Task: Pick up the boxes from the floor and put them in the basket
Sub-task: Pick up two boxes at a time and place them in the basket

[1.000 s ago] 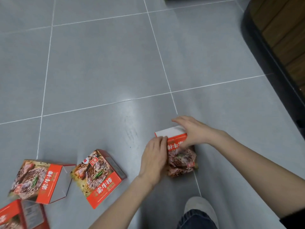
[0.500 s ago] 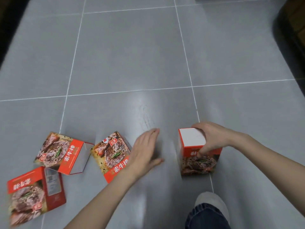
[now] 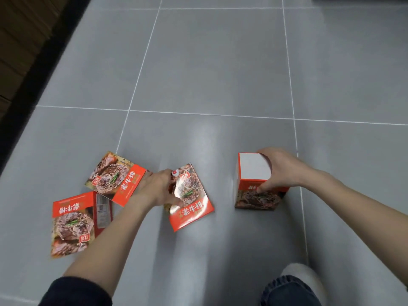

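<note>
Several red boxes printed with a steak picture lie on the grey tiled floor. My right hand [image 3: 280,171] grips an upright box [image 3: 254,180] with a white top, thumb on its front, fingers behind. My left hand [image 3: 159,188] grasps the left edge of a tilted box [image 3: 192,199] in the middle, thumb on its printed face. Two more boxes lie to the left: one [image 3: 117,177] just behind my left hand, another [image 3: 72,221] nearer me. No basket is in view.
A dark skirting and wooden panelling [image 3: 24,40] run along the left side. My shoe and jeans leg [image 3: 295,286] show at the bottom right. Grey tiles [image 3: 209,62] stretch ahead.
My left hand left the upright box, swept left and took hold of the middle box. My right hand kept its grip on the upright box. The view swung left.
</note>
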